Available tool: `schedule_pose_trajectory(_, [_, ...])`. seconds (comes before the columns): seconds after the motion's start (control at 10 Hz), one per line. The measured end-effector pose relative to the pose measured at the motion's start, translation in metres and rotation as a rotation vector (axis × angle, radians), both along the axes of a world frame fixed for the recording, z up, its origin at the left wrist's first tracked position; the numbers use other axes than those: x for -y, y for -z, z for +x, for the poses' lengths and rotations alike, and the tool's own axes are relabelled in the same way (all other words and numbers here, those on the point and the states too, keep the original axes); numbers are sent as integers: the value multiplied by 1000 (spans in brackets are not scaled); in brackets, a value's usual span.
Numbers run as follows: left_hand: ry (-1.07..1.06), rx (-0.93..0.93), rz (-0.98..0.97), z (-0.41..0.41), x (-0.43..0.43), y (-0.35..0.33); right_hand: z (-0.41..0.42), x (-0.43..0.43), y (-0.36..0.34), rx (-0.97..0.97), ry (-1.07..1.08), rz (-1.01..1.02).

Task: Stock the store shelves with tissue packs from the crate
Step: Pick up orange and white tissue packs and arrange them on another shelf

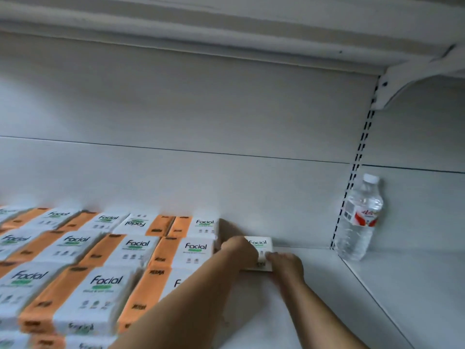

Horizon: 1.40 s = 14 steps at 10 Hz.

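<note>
Several white-and-orange "Facial" tissue packs (108, 263) lie in rows on the left part of the white shelf (327, 311). At the right end of the rows one more tissue pack (259, 244) lies at the back of the shelf, close to the back wall. My left hand (239, 249) lies over its left part and my right hand (284, 264) holds its right front corner. Both hands cover much of the pack, so its orange end is hidden. The crate is out of sight.
A clear water bottle (358, 220) with a red-and-white label stands at the back, right of the slotted upright (352, 182). The shelf above (226, 28) overhangs close over the space. Bare shelf floor lies right of my hands.
</note>
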<state>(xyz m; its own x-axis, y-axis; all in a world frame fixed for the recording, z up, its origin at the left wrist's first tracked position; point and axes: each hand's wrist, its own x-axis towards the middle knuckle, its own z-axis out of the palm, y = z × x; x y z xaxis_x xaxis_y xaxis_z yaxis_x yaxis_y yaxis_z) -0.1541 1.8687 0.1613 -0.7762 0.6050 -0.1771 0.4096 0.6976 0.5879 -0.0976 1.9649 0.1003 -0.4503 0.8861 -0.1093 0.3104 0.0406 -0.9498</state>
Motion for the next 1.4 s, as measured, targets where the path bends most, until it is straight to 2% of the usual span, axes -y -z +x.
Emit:
schedule_pose_trajectory(0.2, [-27,-56,-127,-4,-8,11,-1,0,0,231,-150,317])
schedule_pose_trajectory(0.3, [-69,-96,-75,-7,-10,14,-6,-5,7,221,-147,375])
schedule_pose_trajectory(0.7, [-63,-80,16,3,-19,20,-13,-12,14,210,-210,389])
schedule_pose_trajectory(0.8, [-41,-45,49,7,-13,16,-9,-9,9,168,-227,354])
schedule_pose_trajectory(0.9, [-53,-92,80,12,0,7,-4,-6,0,128,-210,286])
schedule_pose_trajectory(1.2, [-100,-143,359,1,57,-18,14,16,-13,88,-65,413])
schedule_pose_trajectory(1.4, [-23,-196,411,-14,85,-22,19,52,-32,37,-84,534])
